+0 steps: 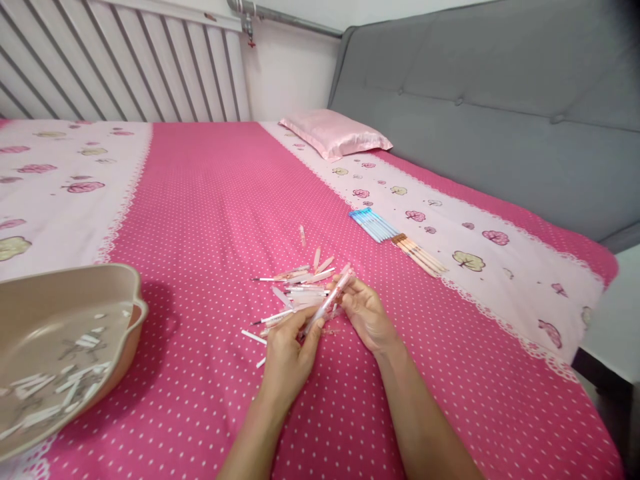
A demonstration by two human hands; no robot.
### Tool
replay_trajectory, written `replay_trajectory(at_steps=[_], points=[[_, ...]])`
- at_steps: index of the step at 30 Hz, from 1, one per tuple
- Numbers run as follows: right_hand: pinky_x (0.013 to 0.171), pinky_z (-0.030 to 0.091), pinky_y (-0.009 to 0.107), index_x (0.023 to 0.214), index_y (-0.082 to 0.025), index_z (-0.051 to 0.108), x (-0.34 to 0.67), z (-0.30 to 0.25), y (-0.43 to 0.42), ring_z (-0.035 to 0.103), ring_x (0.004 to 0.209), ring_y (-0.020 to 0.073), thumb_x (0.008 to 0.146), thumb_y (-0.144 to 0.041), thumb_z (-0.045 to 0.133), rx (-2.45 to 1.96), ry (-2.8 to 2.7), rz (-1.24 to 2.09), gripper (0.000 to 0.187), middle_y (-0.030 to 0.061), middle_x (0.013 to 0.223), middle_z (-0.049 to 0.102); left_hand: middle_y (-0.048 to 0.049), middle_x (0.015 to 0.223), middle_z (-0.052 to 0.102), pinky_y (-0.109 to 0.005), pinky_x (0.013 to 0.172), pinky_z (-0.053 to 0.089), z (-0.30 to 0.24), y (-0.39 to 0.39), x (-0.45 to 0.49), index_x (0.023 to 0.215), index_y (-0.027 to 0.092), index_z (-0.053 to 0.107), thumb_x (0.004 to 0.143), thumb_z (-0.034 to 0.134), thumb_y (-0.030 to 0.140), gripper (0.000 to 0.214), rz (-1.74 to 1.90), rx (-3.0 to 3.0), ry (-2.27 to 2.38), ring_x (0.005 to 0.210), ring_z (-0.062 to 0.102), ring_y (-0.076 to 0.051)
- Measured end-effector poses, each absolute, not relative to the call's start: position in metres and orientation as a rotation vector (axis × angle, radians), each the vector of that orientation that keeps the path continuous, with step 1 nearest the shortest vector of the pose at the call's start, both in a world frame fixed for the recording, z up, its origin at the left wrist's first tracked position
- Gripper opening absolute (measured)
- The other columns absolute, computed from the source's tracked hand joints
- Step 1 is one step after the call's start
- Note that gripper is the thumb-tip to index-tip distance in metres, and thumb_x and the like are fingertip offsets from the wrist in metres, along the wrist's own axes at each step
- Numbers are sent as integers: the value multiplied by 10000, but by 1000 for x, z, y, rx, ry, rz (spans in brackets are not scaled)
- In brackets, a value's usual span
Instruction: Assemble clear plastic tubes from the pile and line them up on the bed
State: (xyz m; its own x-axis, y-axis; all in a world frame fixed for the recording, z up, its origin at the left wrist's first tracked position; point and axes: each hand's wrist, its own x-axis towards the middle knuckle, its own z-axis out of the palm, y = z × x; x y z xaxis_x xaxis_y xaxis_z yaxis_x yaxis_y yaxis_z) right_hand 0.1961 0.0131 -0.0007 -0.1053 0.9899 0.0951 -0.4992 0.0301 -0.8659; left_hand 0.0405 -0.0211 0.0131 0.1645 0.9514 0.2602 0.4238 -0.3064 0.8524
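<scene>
A pale pink pen (pixel 330 299) is held slantwise between my two hands, its upper end pointing away from me. My left hand (pixel 293 343) pinches the lower end between thumb and fingers. Around the upper part close the fingers of my right hand (pixel 367 313). Just beyond and to the left lies a loose heap of pen parts (pixel 305 293), with white refills, dark tips and translucent pink barrels and caps. My hands hide part of the heap. One small pink piece (pixel 302 235) lies apart, farther back.
A beige basin (pixel 125 287) at the left holds small white pieces. Right of the heap, blue pens (pixel 374 225) and peach-coloured pens (pixel 419 253) lie in rows on the pink dotted bedspread (pixel 210 200). Farther back are a pink pillow (pixel 335 133), a grey headboard (pixel 475 100) and a radiator (pixel 125 60).
</scene>
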Motion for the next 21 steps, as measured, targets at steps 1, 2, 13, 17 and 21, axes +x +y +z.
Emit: replay_trajectory(at_steps=[1, 2, 13, 17, 21], points=[[816, 464, 253, 1013, -244, 644, 196, 1, 12, 593, 890, 134, 710, -270, 708, -702, -927, 1486, 311, 16, 972, 663, -46, 947, 700, -277, 733, 471, 15, -21, 41, 1019, 189, 643, 866, 485, 284, 240, 1068, 1818, 1272, 827, 635, -176], [850, 460, 273, 1056, -253, 634, 196, 3, 11, 595, 933, 145, 717, -257, 701, -704, -924, 1510, 345, 23, 1013, 665, -48, 928, 701, -278, 724, 467, 16, -21, 41, 1010, 185, 645, 873, 473, 287, 242, 1045, 1816, 1250, 810, 635, -177], [764, 510, 293, 987, -202, 672, 200, -6, 9, 651, 780, 152, 723, -280, 696, -758, -1054, 1589, 276, 47, 845, 708, -40, 841, 692, -275, 694, 447, 14, -24, 41, 927, 180, 643, 889, 430, 308, 251, 912, 1857, 1204, 759, 625, -178], [713, 517, 271, 911, -196, 686, 198, -5, 11, 652, 669, 132, 673, -281, 733, -812, -1034, 1574, 257, 28, 753, 709, -34, 799, 695, -275, 659, 450, 12, -22, 42, 891, 183, 657, 859, 485, 297, 209, 958, 1861, 1261, 707, 621, -170], [666, 522, 268, 835, -175, 691, 195, -3, 11, 653, 633, 138, 640, -288, 749, -866, -1054, 1546, 233, 35, 718, 707, -43, 780, 697, -273, 645, 470, 9, -21, 43, 827, 166, 659, 807, 562, 305, 171, 1034, 1770, 1319, 679, 626, -164]])
